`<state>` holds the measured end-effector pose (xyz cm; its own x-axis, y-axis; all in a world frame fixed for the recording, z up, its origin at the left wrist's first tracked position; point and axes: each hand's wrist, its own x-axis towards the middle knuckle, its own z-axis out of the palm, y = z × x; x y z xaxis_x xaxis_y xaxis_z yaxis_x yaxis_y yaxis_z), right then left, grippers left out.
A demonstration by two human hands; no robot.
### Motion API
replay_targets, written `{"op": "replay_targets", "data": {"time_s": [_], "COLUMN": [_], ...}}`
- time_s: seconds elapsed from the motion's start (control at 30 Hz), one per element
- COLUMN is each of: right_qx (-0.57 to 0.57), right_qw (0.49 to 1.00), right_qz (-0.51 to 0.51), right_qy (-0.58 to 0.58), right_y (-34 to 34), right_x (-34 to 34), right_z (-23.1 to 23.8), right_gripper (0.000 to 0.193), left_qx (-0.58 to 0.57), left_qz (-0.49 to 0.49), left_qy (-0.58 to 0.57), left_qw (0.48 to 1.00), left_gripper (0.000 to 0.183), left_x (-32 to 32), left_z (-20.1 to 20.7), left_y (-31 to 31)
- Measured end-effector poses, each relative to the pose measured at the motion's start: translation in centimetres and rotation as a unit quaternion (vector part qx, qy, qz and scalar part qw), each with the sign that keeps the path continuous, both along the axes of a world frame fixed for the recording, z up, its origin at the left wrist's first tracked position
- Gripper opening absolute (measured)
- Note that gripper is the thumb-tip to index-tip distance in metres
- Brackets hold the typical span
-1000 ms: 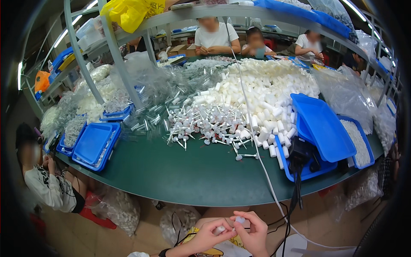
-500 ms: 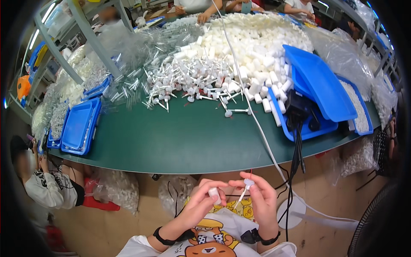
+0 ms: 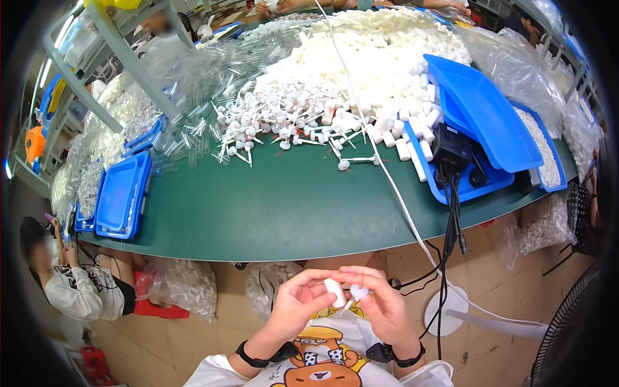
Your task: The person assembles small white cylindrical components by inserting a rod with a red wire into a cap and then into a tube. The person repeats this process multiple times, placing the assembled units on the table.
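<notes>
Above my lap, just off the table's near edge, both hands are close together. My left hand [image 3: 298, 306] pinches a short white plastic cylinder [image 3: 334, 293] between thumb and fingers. In my right hand [image 3: 385, 308] is a small white part with a round pale head [image 3: 358, 293] and a thin stem pointing down toward me. The cylinder and the round head sit side by side; whether they touch I cannot tell. Fingertips of the two hands nearly meet above them. A heap of similar stemmed parts [image 3: 284, 116] lies on the green table [image 3: 271, 200].
White cylinders [image 3: 380, 58] are piled behind the stemmed parts, with clear tubes [image 3: 238, 64] to their left. Blue trays [image 3: 483, 116] and a black power adapter [image 3: 450, 145] stand at right, more blue trays [image 3: 119, 197] at left. A white cable [image 3: 393, 200] crosses the table. Co-workers sit around.
My hands have come closer together, bringing the cylinder and the stemmed part next to each other. The view has shifted slightly.
</notes>
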<state>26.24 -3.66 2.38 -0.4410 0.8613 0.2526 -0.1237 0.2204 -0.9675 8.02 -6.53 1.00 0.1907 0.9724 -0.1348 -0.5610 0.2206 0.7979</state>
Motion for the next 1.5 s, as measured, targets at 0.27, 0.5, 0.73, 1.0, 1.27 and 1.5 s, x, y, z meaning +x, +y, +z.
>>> {"op": "replay_targets", "data": {"time_s": [0.27, 0.5, 0.73, 1.0, 1.27, 1.5], "right_qx": [0.08, 0.084, 0.045, -0.017, -0.035, -0.072], "right_qw": [0.994, 0.991, 0.995, 0.999, 0.998, 0.994], "right_qz": [-0.009, -0.028, -0.02, -0.024, -0.047, -0.076], "right_qy": [-0.075, -0.098, -0.09, -0.014, -0.014, 0.021], "right_y": [0.5, 0.4, 0.0, -0.6, -0.2, -0.8], "right_x": [-0.4, 0.2, 0.8, 0.2, 0.3, 0.4], "right_z": [0.1, -0.7, -1.4, -1.8, -2.6, -2.6], "right_gripper": [0.03, 0.026, 0.027, 0.026, 0.026, 0.027], "left_qx": [-0.048, -0.084, -0.045, -0.041, -0.123, -0.035], "left_qz": [0.027, -0.01, -0.058, -0.039, -0.073, -0.048], "left_qy": [0.105, 0.116, 0.131, 0.108, 0.096, 0.13], "left_qw": [0.993, 0.99, 0.989, 0.993, 0.985, 0.99], "left_gripper": [0.035, 0.034, 0.036, 0.036, 0.041, 0.045], "left_x": [-0.1, -0.1, 0.5, 1.0, 1.0, 1.6], "left_z": [0.7, 1.3, 1.2, 0.4, 0.9, 1.0], "left_y": [0.2, 0.3, -0.3, -0.5, -0.4, -0.4]}}
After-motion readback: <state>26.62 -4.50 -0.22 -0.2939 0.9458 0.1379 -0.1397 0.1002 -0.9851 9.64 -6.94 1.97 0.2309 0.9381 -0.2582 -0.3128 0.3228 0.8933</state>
